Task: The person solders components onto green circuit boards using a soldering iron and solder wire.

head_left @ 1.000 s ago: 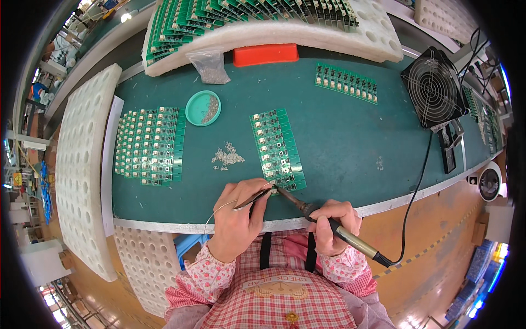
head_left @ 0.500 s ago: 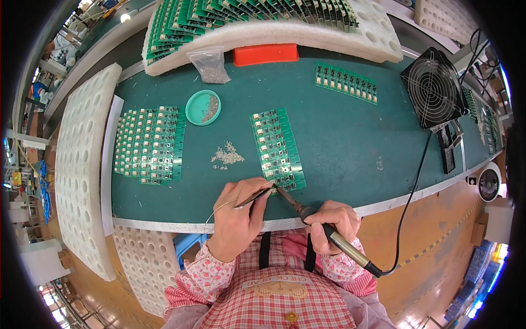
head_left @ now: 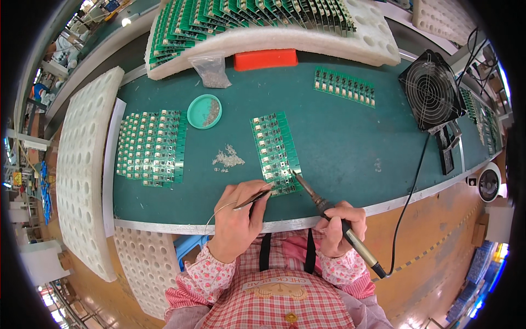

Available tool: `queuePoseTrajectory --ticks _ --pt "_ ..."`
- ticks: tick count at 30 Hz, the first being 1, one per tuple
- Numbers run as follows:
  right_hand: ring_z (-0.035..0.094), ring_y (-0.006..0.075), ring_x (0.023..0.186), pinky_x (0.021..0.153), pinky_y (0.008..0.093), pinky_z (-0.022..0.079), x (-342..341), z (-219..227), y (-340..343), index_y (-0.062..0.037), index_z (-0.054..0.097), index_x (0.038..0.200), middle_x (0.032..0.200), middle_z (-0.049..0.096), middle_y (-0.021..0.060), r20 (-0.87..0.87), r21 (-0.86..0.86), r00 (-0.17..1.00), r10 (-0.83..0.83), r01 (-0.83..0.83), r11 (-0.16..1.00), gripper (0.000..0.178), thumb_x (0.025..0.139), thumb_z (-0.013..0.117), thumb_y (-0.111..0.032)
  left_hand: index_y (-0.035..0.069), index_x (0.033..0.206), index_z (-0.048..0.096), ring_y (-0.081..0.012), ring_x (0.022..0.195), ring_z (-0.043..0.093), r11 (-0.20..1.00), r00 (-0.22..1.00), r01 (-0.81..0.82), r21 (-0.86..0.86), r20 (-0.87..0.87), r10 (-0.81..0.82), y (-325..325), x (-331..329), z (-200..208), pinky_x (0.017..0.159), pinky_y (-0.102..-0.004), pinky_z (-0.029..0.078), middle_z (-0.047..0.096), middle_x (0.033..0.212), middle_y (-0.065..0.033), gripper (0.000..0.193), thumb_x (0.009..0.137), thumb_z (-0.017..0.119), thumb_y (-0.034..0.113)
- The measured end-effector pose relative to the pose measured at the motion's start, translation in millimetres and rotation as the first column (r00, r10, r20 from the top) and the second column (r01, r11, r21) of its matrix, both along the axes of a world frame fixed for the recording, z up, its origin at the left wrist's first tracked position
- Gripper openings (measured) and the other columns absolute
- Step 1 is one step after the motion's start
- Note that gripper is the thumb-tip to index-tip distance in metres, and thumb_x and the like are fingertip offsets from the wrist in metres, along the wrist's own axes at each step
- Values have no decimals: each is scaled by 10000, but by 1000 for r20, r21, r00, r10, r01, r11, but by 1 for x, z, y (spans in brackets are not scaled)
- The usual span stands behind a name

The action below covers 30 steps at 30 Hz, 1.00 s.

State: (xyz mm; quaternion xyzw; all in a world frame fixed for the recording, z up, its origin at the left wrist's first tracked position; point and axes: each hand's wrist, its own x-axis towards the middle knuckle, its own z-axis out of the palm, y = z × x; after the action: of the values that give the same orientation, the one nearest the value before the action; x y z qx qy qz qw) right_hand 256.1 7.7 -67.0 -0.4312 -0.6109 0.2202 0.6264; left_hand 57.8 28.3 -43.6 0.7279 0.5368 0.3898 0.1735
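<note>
Your right hand (head_left: 339, 227) has its fingers wrapped tight round the soldering iron (head_left: 329, 211); your left hand (head_left: 238, 219) pinches the tweezers (head_left: 253, 199). Just beyond both tips lies the green board panel (head_left: 274, 151) on the surface (head_left: 339, 137). Brace your wrists and touch one joint briefly. Loose parts (head_left: 227, 159) sit farther left.

Three flat circuit-board panels (head_left: 275, 152), one soldering iron (head_left: 329, 211), one green dish (head_left: 204, 111), two fans (head_left: 431, 90)

solder joint (head_left: 293, 174) too small, tray (head_left: 378, 38) cut off
</note>
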Motion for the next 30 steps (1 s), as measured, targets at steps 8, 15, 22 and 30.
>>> queuePoseTrajectory --ticks 8,15,22,30 --pt "576 132 478 475 251 444 -11 1 7 -6 625 967 559 595 31 -34 -1 998 -61 61 998 106 928 655 -100 -3 1038 677 -220 834 705 1000 998 -21 -5 51 22 -4 -10 -2 744 -298 540 716 1010 -109 200 854 680 -80" --pt "574 132 491 503 265 448 -7 -3 7 4 618 971 563 599 30 -30 -13 997 -70 69 998 133 945 650 -122 -1 1067 663 -126 766 697 971 970 -238 -40 47 239 9 -30 2 696 -244 518 703 885 -65 133 935 647 -15" --pt "578 132 485 488 265 455 -7 -3 8 10 600 976 578 601 38 -25 13 998 -59 59 998 148 958 633 -133 -10 960 644 -233 762 694 967 967 -247 -54 43 250 16 -28 -7 717 -324 524 717 1021 -105 98 880 697 -27" --pt "594 135 494 491 270 468 -6 -3 6 5 597 968 616 616 45 -29 -5 999 -36 36 999 161 962 631 -152 4 960 643 -237 743 682 967 968 -251 -42 17 251 18 -26 -11 717 -342 493 720 1003 -93 114 869 704 -26"
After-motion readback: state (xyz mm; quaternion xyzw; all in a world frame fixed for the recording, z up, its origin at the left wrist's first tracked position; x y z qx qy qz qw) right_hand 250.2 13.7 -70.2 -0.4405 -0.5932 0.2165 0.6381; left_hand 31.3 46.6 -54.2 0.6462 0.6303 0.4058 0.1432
